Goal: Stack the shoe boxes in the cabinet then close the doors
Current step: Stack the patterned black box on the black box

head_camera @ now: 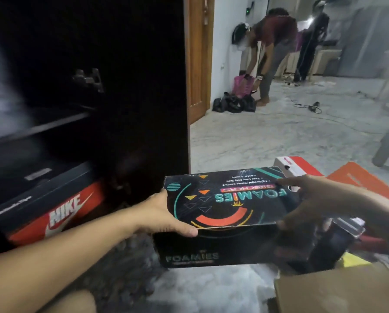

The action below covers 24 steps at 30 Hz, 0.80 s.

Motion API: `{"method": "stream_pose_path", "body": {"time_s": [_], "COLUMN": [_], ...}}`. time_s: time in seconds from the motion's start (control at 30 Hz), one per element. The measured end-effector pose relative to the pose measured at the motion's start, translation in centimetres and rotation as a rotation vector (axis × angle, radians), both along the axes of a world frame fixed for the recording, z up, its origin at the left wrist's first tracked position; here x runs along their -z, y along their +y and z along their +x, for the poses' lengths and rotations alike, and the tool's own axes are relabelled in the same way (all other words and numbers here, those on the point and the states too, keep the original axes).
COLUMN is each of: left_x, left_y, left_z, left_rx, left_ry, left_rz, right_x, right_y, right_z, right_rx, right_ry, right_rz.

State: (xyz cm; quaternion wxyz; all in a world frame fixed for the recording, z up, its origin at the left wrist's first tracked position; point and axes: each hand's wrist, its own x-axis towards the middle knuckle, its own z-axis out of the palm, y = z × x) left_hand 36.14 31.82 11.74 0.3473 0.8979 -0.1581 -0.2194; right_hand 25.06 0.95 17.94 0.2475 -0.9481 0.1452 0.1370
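The black shoe box, held just above the floor beside the open cabinet, looks like light, stiff cardboard with a loose lid, so the left hand and right hand rightly clasp its short ends.

FOAMIES SKECHERS on black box, NIKE on orange box

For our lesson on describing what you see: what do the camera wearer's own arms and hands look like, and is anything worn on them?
Both forearms are bare, with no sleeves in view. The left hand shows no ring, watch or glove. The right hand lies in shadow and is blurred; no jewellery can be made out there.
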Motion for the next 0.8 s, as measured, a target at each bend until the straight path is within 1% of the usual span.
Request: {"method": "stream_pose_path", "body": {"time_s": [0.1, 0.2, 0.33, 0.4, 0.47, 0.57, 0.67, 0.77, 0.8], "left_x": [0.0, -0.2, -0.5, -0.8, -1.2, -1.5, -1.4, -0.9, -0.9], "left_y": [4.4, 9.0, 14.4, 17.2, 19.5, 22.3, 24.4, 26.7, 27.3], "left_z": [0.5, 0.7, 0.1, -0.3, -0.8, -1.3, -0.8, 0.5, 0.9], "left_rx": [-0.078, -0.147, -0.268, -0.368, -0.511, -0.711, -0.801, -0.888, -0.916], "left_ry": [0.099, 0.18, 0.227, 0.227, 0.228, 0.187, 0.079, -0.044, -0.06], "left_rz": [0.052, 0.076, 0.024, -0.022, -0.111, -0.242, -0.331, -0.445, -0.473], "right_x": [1.2, 2.7, 4.1, 4.5, 5.0, 5.4, 5.3, 4.9, 4.8], "right_y": [2.9, 6.0, 11.1, 13.7, 15.8, 19.2, 23.1, 27.0, 28.3], "right_z": [2.9, 5.5, 8.5, 9.9, 11.4, 14.3, 17.6, 21.3, 22.5], "right_rx": [-0.145, -0.276, -0.448, -0.5, -0.554, -0.596, -0.574, -0.575, -0.574], "right_ry": [0.026, 0.037, 0.078, 0.07, 0.029, -0.088, -0.197, -0.296, -0.328], "right_rz": [-0.001, 0.066, 0.126, 0.158, 0.224, 0.264, 0.272, 0.215, 0.198]}}
